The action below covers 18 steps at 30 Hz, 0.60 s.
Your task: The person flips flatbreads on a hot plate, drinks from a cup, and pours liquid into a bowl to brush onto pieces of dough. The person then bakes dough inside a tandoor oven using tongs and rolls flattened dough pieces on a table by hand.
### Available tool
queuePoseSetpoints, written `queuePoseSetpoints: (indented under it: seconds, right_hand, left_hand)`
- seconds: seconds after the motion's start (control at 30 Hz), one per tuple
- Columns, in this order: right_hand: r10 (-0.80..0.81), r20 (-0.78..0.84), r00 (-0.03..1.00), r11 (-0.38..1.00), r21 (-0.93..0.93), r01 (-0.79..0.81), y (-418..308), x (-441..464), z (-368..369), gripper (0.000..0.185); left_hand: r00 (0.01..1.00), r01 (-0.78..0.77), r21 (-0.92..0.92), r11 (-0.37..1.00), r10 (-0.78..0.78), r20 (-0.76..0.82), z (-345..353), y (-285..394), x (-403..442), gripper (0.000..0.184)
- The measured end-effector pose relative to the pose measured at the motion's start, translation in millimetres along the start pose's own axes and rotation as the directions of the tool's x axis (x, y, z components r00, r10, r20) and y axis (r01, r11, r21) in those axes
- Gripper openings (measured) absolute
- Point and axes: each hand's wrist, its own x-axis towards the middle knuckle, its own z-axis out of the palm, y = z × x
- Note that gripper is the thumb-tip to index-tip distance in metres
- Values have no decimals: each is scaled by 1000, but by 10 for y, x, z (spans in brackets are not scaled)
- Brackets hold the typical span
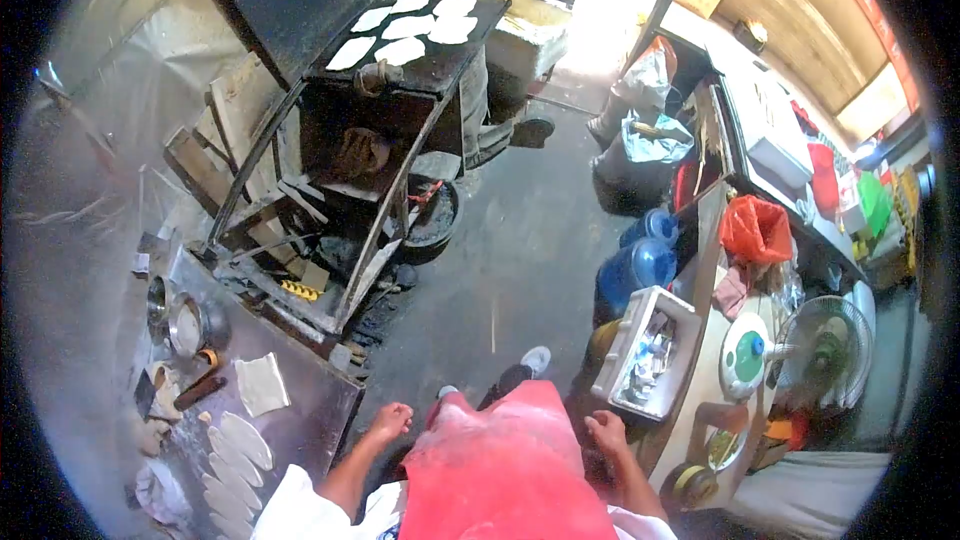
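My left hand (393, 420) hangs beside the red apron (500, 460), its fingers curled in and nothing seen in them. On the other side is my right hand (605, 432), loosely bent with fingers somewhat apart, just below a white foam box (648, 352) of small packets. Left of me, a dark worktable (315, 390) carries a pale square of dough (262, 384), several long dough strips (240, 445) and a brown rolling pin (200, 393). Farther ahead, flat dough pieces (403, 51) lie on a black griddle (335, 72).
Under the griddle is a metal frame (365, 270) with a black basin (435, 225) beside it. Blue water jugs (637, 275) and sacks (640, 155) line the right side of the grey floor (490, 270). A fan (825, 350) stands by the right-hand counter (690, 420).
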Motion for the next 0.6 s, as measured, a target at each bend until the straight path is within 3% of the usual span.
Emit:
queuePoseSetpoints:
  seconds: [0.2, 0.23, 0.3, 0.4, 0.47, 0.5, 0.57, 0.6]
  right_hand:
    - [75, 54, 996, 990, -122, -68, -9, 559, -210, 46]
    - [97, 62, 993, 987, -133, -88, -215, 701, -319, 43]
    - [129, 99, 987, 991, -49, -125, -511, 1075, -503, 40]
    - [152, 166, 974, 987, -78, -141, -955, 1760, -830, 44]
    - [21, 85, 996, 959, -282, 3, -1183, 2239, -1094, 41]
    - [2, 60, 998, 990, -139, 6, -1533, 2355, -1272, 38]
    - [-116, 83, 990, 981, -146, 127, -2125, 2695, -1658, 43]
    - [-195, -21, 980, 976, -99, 192, -1940, 3065, -1666, 39]
  left_hand:
    - [976, -191, -65, 979, 197, 93, 397, 1187, 491, 31]
    - [976, -193, -74, 978, 199, 85, 493, 1457, 593, 31]
    - [923, -381, 58, 923, 376, 77, 683, 2004, 812, 30]
    - [904, -427, 69, 902, 423, 64, 943, 2781, 1218, 29]
    - [896, -443, 120, 888, 433, 100, 1027, 3271, 1368, 28]
    - [897, -441, 88, 893, 434, 86, 1062, 3542, 1460, 28]
    - [901, -430, 55, 901, 425, 85, 1089, 3993, 1585, 28]
    - [875, -483, 49, 874, 480, 59, 1037, 4227, 1604, 27]
